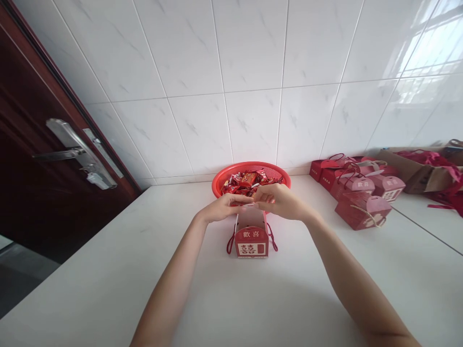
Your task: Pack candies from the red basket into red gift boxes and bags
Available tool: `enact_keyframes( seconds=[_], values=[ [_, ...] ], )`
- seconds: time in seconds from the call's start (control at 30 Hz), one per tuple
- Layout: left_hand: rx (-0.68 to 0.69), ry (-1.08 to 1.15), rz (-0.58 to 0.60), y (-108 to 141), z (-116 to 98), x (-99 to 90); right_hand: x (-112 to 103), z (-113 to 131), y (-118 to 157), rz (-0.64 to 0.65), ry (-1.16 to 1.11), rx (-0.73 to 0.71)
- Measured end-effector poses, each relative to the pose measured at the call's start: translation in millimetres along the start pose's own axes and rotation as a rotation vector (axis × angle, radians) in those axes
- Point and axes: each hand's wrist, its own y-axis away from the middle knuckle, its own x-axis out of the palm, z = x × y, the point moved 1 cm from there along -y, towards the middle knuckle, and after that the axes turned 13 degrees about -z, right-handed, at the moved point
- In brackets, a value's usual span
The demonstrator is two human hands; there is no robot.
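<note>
A small red and pink gift box (252, 238) with dark red cord loops at both sides stands upright on the white table (119, 270). My left hand (224, 207) pinches the box's upper rear flap from the left. From the right, my right hand (277, 200) has its fingers curled on the same flap, close to the left fingertips. Right behind the box is a red plastic basket (224, 174) holding red-wrapped candies (248, 180), partly hidden by my hands.
Several red and pink gift boxes (361, 212) stand at the right. Behind them, a cardboard box (415, 173) holds red material. A tiled wall (253, 111) runs along the back; a dark door (32, 111) with a metal handle is at the left.
</note>
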Motion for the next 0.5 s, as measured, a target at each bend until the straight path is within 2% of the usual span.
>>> enact_keyframes(
  seconds=[0.23,0.4,0.5],
  values=[
    [0.022,-0.126,-0.03,7,-8,-7.0,-16,-1,4,0.069,0.02,-0.006],
    [0.046,-0.205,0.017,10,-6,-11.7,-2,5,9,0.164,0.115,-0.016],
    [0.065,-0.3,-0.003,12,-6,-11.7,10,14,20,0.211,0.142,-0.093]
  ],
)
